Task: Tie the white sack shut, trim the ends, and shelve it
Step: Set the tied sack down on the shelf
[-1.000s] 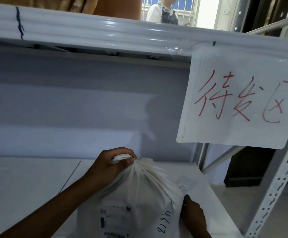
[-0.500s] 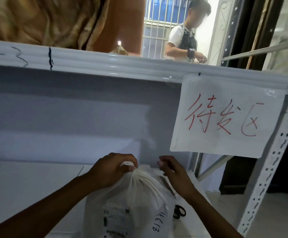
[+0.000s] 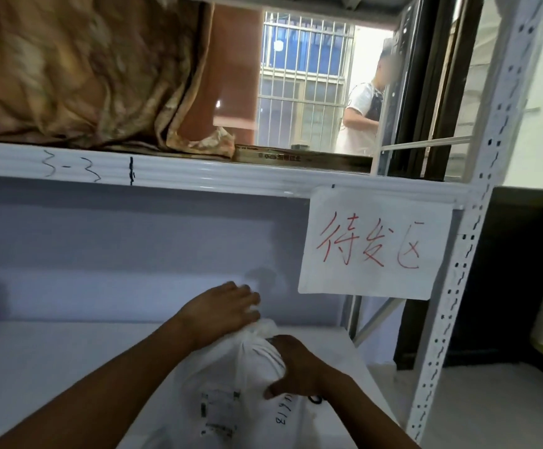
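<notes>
The white sack (image 3: 231,377) stands on the white shelf board (image 3: 53,367), with a printed label and handwritten black numbers on its front. Its gathered neck (image 3: 263,327) points up between my hands. My left hand (image 3: 221,309) rests on top of the neck from the left, fingers stretched forward over it. My right hand (image 3: 296,364) clasps the sack just below the neck on the right side. Black scissor handles (image 3: 315,399) peek out from under my right wrist on the shelf.
An upper shelf beam (image 3: 199,171) marked "3-3" runs overhead, with brown patterned fabric (image 3: 85,76) on it. A paper sign (image 3: 374,244) with red writing hangs at right. The perforated upright (image 3: 458,286) bounds the shelf. A person (image 3: 364,115) stands beyond.
My head has tilted up, showing more of the upper shelf. My right hand has dropped from beside the neck onto the sack's shoulder. My left hand's fingers have loosened over the neck.
</notes>
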